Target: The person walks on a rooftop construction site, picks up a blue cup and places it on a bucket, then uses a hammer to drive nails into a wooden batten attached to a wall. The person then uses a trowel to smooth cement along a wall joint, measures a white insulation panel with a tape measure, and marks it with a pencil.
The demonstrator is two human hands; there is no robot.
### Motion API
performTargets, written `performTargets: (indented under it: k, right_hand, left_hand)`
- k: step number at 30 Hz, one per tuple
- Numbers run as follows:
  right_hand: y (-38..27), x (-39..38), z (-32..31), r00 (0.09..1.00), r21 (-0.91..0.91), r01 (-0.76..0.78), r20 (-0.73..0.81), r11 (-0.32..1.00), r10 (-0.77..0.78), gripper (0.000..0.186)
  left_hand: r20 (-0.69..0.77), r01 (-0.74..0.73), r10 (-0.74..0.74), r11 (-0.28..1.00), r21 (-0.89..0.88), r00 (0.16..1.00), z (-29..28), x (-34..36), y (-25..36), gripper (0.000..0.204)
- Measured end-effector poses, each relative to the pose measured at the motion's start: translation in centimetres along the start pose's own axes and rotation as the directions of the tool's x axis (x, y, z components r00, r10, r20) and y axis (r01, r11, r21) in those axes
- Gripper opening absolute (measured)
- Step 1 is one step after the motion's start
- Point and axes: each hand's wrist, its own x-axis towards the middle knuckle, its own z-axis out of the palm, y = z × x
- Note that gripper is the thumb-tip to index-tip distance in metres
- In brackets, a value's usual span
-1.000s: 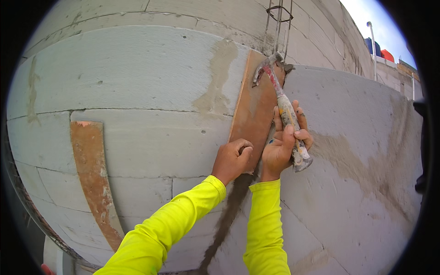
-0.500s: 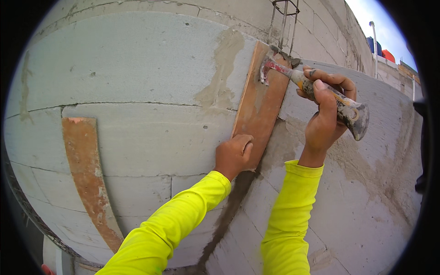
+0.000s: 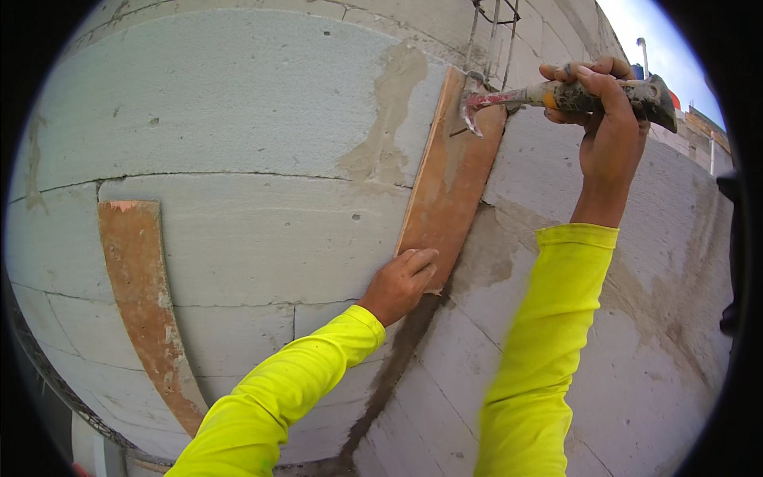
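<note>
Now the right hand [image 3: 608, 119], wrapped around the hammer [image 3: 556, 97], has swung it up and outward, so what looks like a nail [image 3: 458, 132] in the board [image 3: 453, 191] against the wall [image 3: 262, 230] is probably being pried, while the left hand [image 3: 400, 282] rests curled at the board's lower end.

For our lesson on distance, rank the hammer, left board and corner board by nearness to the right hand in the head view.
1. Hammer, in the right hand
2. Corner board, left of that hand
3. Left board, farther left
</note>
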Motion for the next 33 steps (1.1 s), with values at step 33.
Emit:
performTargets:
  k: [33]
  right_hand:
    - [2.5,-16.4,-0.8,0.941,-0.092,0.339,0.028,0.936,-0.338,0.024]
  left_hand:
    - [-0.382,0.627,-0.535,0.759,0.175,0.754,-0.6,9.0,3.5,0.059]
